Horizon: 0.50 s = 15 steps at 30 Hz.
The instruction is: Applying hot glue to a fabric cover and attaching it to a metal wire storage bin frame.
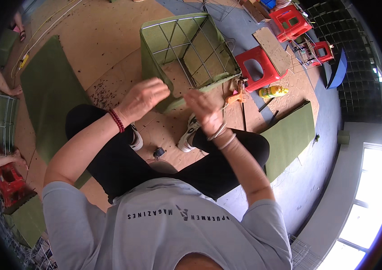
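A wire-grid box (pixel 186 42) lined with green fabric stands on the floor before my feet, its open grid facing up. My left hand (pixel 143 99) is at the box's near left corner, fingers bent and drawn together. Just right of it, by the box's near edge, my right hand (pixel 205 111) has its fingers pinched toward the left one, slightly smeared by motion. A gap shows between the hands. Whatever is in the fingers is too small or hidden to make out. An orange glue gun (pixel 234 97) lies right of the box.
Green fabric sheets lie left (pixel 49 90) and right (pixel 292 137). A red stool (pixel 250 80) bearing a brown board (pixel 272 50) stands right of the box, near a yellow bottle (pixel 273 92). A dark roll (pixel 158 152) sits between my feet. Other people's limbs (pixel 3 81) show at left.
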Motion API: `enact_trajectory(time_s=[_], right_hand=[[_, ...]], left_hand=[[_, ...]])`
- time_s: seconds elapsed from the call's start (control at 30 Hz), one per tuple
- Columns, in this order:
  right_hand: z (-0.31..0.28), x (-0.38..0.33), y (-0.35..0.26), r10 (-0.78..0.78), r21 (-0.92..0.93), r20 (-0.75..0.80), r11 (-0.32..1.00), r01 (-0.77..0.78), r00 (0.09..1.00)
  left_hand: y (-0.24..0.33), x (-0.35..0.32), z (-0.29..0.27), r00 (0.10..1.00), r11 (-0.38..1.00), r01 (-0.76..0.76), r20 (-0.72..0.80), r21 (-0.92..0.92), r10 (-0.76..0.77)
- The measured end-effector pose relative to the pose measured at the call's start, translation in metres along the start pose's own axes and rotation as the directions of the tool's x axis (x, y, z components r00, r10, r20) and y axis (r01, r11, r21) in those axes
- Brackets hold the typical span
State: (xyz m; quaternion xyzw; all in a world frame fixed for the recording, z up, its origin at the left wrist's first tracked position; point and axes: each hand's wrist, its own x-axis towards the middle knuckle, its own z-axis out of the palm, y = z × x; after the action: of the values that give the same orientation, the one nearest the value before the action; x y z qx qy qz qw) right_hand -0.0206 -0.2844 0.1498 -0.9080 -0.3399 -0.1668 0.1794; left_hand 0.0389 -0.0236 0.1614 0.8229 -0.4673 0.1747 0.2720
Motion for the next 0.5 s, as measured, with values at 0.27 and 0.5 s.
enact_trajectory(time_s=[0.27, 0.5], right_hand=[[0.031, 0.009, -0.024, 0.209, 0.125, -0.127, 0.973, -0.194, 0.970], [0.027, 0.017, -0.011, 0.264, 0.245, -0.080, 0.940, -0.238, 0.961]], left_hand=[[-0.019, -0.007, 0.018, 0.998, 0.997, -0.045, 0.047, -0.056, 0.048], [-0.044, 0.032, 0.020, 0.957, 0.962, 0.001, 0.278, -0.274, 0.079]])
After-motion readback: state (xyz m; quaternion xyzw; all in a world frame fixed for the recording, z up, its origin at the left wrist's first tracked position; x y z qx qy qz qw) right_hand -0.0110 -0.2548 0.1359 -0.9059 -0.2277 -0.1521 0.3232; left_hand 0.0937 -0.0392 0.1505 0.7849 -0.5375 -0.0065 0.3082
